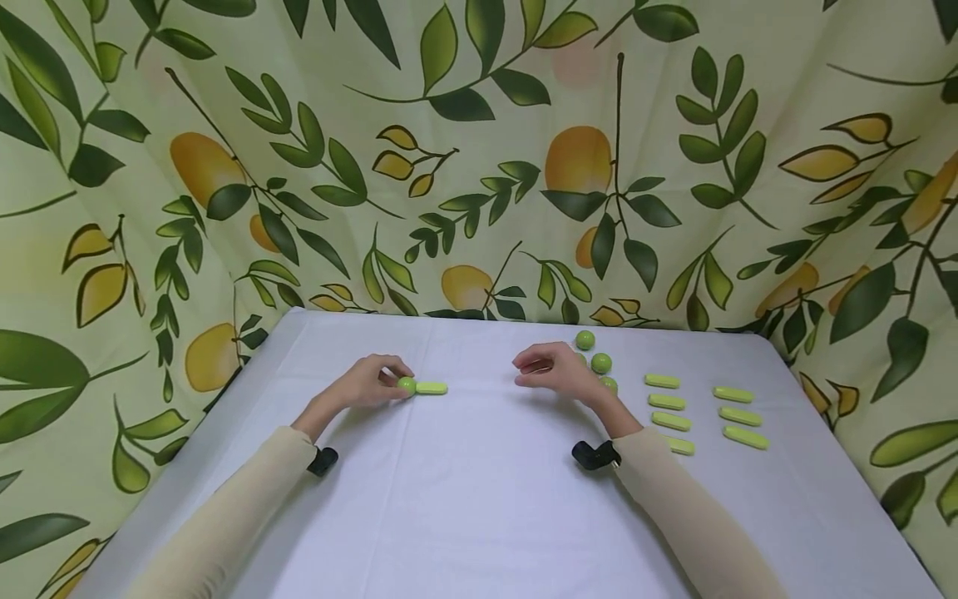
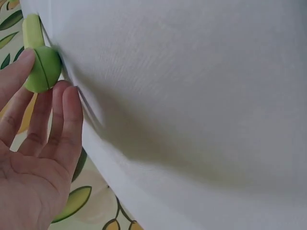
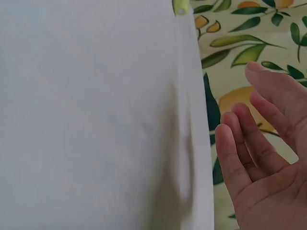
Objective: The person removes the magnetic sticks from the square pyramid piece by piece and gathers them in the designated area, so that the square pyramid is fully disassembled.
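Between thumb and fingers, my left hand (image 1: 372, 381) pinches a green ball (image 1: 407, 385) at the left of the table. A seam line runs round the ball in the left wrist view. Against the ball's right side lies a light green stick (image 1: 432, 388), flat and round-ended, pointing right. My right hand (image 1: 557, 372) hovers over the middle of the table with nothing in it, its fingers loosely bent and the thumb apart in the right wrist view. The end of a light green stick (image 3: 181, 6) shows at the top of that view.
Behind the right hand sit several green balls (image 1: 601, 363), partly hidden by it. Farther right, several light green sticks (image 1: 667, 402) lie in two columns, one partly covered by the right sleeve. A white cloth covers the table (image 1: 479, 499); a leaf-patterned curtain (image 1: 479, 166) hangs behind.
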`<state>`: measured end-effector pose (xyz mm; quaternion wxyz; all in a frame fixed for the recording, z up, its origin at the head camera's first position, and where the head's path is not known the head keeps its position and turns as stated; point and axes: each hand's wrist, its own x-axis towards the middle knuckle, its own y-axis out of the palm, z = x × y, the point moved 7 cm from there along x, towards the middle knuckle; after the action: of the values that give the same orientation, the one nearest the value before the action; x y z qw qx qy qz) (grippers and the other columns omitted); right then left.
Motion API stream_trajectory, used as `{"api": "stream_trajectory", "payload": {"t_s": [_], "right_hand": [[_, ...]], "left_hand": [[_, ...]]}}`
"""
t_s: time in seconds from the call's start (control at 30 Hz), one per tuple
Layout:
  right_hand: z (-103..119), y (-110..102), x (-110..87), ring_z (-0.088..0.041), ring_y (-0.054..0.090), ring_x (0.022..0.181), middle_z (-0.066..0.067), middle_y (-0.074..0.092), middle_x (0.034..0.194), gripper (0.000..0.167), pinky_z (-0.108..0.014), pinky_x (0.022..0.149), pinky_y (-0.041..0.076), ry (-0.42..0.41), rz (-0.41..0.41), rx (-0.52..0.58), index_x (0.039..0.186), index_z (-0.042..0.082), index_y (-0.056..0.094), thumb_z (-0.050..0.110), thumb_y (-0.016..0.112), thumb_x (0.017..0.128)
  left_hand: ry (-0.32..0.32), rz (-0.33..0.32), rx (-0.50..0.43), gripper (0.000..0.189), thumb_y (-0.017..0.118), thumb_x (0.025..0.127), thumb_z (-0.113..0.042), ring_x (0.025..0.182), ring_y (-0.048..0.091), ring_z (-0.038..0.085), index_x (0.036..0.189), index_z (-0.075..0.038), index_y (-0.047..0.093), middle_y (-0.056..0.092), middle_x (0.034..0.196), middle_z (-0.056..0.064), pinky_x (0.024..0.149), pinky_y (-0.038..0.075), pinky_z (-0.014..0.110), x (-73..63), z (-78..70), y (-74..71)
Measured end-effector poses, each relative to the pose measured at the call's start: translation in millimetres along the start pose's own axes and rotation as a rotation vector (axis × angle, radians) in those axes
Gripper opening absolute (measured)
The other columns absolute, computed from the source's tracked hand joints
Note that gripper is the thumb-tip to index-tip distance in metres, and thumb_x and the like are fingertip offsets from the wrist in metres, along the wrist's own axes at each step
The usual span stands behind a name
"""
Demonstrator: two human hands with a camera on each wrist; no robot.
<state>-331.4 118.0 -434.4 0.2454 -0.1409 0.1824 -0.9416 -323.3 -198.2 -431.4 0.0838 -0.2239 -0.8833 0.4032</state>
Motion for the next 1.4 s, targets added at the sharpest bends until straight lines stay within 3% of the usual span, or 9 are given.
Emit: {"api": "stream_trajectory", "payload": {"t_s": [0.1,0.43,0.77,1.1,1.4], "right_hand": [[2,15,9.4,-0.033,0.065,0.102,-0.024,0.068,0.113,0.033,-0.042,0.093,0.053,-0.016,0.021,0.013,0.116,-0.008,0.069,0.005,0.081,0.087],[8,64,45.4,-0.019,0.065,0.092,-0.014,0.071,0.105,0.029,-0.032,0.088,0.054,-0.078,0.094,-0.016,0.109,-0.004,0.073,0.008,0.084,0.085],[16,107,76.3,-0.015,0.062,0.085,-0.004,0.071,0.095,0.030,-0.027,0.080,0.053,-0.099,0.088,-0.039,0.107,0.000,0.075,0.012,0.087,0.083],[25,135,88.1,-0.012,0.060,0.079,0.003,0.070,0.087,0.016,-0.024,0.076,0.051,-0.054,0.087,-0.074,0.097,0.005,0.077,0.004,0.085,0.083],[22,140,87.3,-0.012,0.060,0.078,0.005,0.070,0.087,0.014,-0.023,0.074,0.051,-0.012,0.071,-0.073,0.097,0.007,0.079,0.001,0.083,0.084]], "left_hand": [[-0.009,0.013,-0.004,0.022,0.080,0.089,-0.006,0.096,0.067,0.026,0.109,-0.003,0.073,0.068,0.106,0.008,0.085,0.056,0.040,2.6,-0.6,-0.9],[0.008,0.034,-0.021,0.022,0.079,0.088,-0.002,0.100,0.067,0.030,0.109,0.001,0.073,0.069,0.105,0.009,0.087,0.056,0.040,5.0,-6.0,-4.3],[0.021,0.039,-0.044,0.022,0.079,0.088,-0.001,0.101,0.067,0.033,0.109,0.001,0.073,0.069,0.104,0.008,0.087,0.056,0.040,4.9,-5.1,-4.4],[0.058,0.037,-0.054,0.020,0.079,0.088,0.000,0.096,0.069,0.029,0.107,0.001,0.072,0.068,0.102,0.010,0.084,0.057,0.038,4.1,-3.4,-4.3],[0.032,0.045,-0.039,0.019,0.078,0.089,-0.001,0.098,0.068,0.030,0.106,0.000,0.073,0.069,0.103,0.008,0.084,0.057,0.039,1.1,-3.9,-2.7]]}}
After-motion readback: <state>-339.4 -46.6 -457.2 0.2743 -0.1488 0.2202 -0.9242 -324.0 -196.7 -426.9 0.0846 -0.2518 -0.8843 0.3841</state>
